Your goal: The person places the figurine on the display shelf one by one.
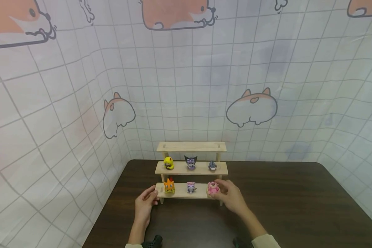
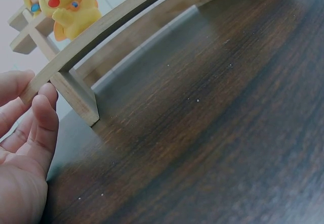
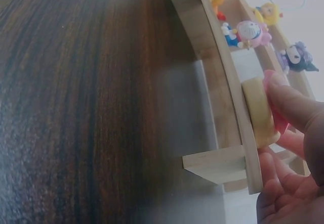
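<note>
A small three-step wooden display shelf (image 1: pixel 191 147) stands on the table. My left hand (image 1: pixel 145 203) grips the left end of its bottom step, thumb above and fingers underneath in the left wrist view. At that step's right end, my right hand (image 1: pixel 232 198) holds a pink figurine (image 1: pixel 213 188) between thumb and fingers; its cream base (image 3: pixel 258 112) is right at the board. Along the same step are a yellow Pikachu figurine (image 2: pixel 78 14) in an orange hood and a small pink-and-grey cat-like figurine (image 1: pixel 190 187) in the middle.
On the middle step sit a yellow-haired figurine (image 1: pixel 168 163), a dark-eared purple figurine (image 1: pixel 190 162) and a blue-grey figurine (image 1: pixel 212 166). The dark wooden table (image 1: pixel 285 199) extends to both sides. Behind it hangs a white grid-patterned curtain (image 1: pixel 186 86) with cartoon dogs.
</note>
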`<state>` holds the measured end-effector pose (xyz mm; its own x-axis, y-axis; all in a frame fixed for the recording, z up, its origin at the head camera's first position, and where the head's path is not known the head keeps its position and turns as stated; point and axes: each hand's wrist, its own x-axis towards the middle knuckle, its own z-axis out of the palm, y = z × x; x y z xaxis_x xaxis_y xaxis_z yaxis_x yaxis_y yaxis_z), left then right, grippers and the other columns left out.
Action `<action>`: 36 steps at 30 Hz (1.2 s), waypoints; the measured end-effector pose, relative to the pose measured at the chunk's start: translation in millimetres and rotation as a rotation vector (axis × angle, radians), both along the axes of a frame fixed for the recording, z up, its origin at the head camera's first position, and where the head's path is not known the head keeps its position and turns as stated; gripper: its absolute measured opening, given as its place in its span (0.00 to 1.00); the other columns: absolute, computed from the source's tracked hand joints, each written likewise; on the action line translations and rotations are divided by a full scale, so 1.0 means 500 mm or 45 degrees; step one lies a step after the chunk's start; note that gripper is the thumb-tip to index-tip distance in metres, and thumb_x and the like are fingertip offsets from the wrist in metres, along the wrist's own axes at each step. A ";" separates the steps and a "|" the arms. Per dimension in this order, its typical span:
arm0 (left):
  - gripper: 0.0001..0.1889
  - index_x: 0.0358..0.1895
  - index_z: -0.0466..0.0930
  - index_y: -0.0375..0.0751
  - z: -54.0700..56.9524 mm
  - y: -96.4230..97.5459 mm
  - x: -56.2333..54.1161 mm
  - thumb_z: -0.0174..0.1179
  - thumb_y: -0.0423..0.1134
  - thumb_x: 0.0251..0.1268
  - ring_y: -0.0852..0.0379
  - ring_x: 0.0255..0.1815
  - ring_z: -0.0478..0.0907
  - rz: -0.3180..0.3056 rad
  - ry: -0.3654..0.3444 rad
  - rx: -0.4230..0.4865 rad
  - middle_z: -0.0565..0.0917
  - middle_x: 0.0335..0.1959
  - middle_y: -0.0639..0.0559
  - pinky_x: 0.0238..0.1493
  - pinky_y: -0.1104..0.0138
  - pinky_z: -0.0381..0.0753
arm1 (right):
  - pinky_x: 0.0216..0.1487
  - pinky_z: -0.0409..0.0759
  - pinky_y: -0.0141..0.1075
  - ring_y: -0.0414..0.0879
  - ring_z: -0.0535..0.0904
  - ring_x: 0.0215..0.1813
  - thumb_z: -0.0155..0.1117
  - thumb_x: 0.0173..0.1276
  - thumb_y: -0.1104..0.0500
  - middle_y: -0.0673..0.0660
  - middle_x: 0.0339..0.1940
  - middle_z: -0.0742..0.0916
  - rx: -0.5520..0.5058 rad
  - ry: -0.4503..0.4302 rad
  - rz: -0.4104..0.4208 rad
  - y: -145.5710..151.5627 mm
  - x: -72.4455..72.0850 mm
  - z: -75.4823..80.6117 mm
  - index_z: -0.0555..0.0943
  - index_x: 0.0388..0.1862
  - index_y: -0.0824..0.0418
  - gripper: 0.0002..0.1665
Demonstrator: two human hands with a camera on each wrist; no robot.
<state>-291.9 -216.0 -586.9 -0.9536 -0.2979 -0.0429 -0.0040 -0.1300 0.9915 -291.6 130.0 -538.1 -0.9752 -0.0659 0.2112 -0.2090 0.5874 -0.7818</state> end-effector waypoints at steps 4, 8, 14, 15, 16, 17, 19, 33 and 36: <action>0.22 0.64 0.78 0.30 -0.001 0.001 0.001 0.65 0.38 0.72 0.61 0.31 0.83 0.001 0.021 -0.001 0.88 0.37 0.55 0.31 0.71 0.83 | 0.42 0.76 0.36 0.44 0.79 0.43 0.82 0.56 0.54 0.52 0.42 0.83 0.000 -0.002 0.000 -0.001 0.000 -0.001 0.84 0.61 0.56 0.32; 0.21 0.64 0.79 0.32 -0.001 0.001 0.000 0.64 0.38 0.73 0.61 0.31 0.83 0.011 0.012 0.002 0.88 0.37 0.55 0.31 0.71 0.83 | 0.45 0.80 0.39 0.46 0.82 0.45 0.82 0.56 0.54 0.54 0.45 0.85 -0.021 0.005 -0.003 -0.001 -0.001 -0.003 0.83 0.62 0.58 0.34; 0.20 0.65 0.80 0.36 0.001 0.001 -0.005 0.62 0.38 0.74 0.61 0.33 0.83 0.012 -0.022 -0.003 0.87 0.40 0.55 0.34 0.70 0.84 | 0.48 0.84 0.40 0.47 0.85 0.47 0.83 0.56 0.53 0.56 0.50 0.88 -0.091 -0.009 -0.012 0.007 0.001 -0.009 0.80 0.65 0.60 0.38; 0.20 0.65 0.80 0.35 0.002 0.001 -0.006 0.62 0.38 0.75 0.61 0.33 0.84 0.011 -0.024 -0.008 0.87 0.40 0.55 0.34 0.70 0.84 | 0.49 0.84 0.39 0.47 0.84 0.47 0.83 0.56 0.52 0.56 0.51 0.88 -0.106 -0.016 -0.010 0.010 0.002 -0.009 0.80 0.65 0.60 0.39; 0.19 0.65 0.79 0.35 0.002 0.000 -0.005 0.61 0.38 0.75 0.61 0.33 0.83 0.012 -0.025 -0.014 0.87 0.40 0.55 0.34 0.70 0.84 | 0.49 0.83 0.38 0.46 0.84 0.47 0.83 0.56 0.52 0.57 0.50 0.88 -0.113 -0.018 -0.008 0.013 0.004 -0.010 0.80 0.65 0.60 0.38; 0.19 0.65 0.79 0.35 0.002 0.000 -0.005 0.61 0.38 0.75 0.60 0.33 0.83 0.013 -0.028 -0.015 0.87 0.40 0.54 0.34 0.70 0.84 | 0.49 0.83 0.37 0.46 0.84 0.47 0.82 0.57 0.52 0.57 0.50 0.88 -0.120 -0.016 -0.003 0.017 0.005 -0.010 0.80 0.65 0.61 0.38; 0.19 0.64 0.80 0.35 0.003 0.001 -0.005 0.60 0.37 0.76 0.60 0.33 0.83 0.022 -0.027 -0.016 0.87 0.40 0.54 0.33 0.70 0.84 | 0.48 0.82 0.35 0.45 0.83 0.47 0.81 0.58 0.51 0.56 0.50 0.87 -0.132 -0.013 0.004 0.027 0.008 -0.011 0.79 0.65 0.60 0.37; 0.15 0.58 0.85 0.39 0.063 -0.020 0.017 0.65 0.37 0.72 0.64 0.38 0.80 0.150 0.048 -0.421 0.87 0.51 0.43 0.34 0.69 0.84 | 0.47 0.81 0.32 0.38 0.80 0.44 0.70 0.71 0.51 0.48 0.43 0.86 -0.084 -0.005 0.092 0.134 0.044 -0.003 0.81 0.61 0.55 0.22; 0.14 0.56 0.86 0.45 0.093 -0.032 0.021 0.65 0.39 0.71 0.62 0.41 0.80 0.130 0.067 -0.630 0.88 0.50 0.45 0.36 0.70 0.80 | 0.47 0.81 0.31 0.36 0.80 0.43 0.69 0.72 0.50 0.48 0.44 0.86 -0.048 0.029 0.085 0.163 0.047 0.001 0.80 0.61 0.54 0.22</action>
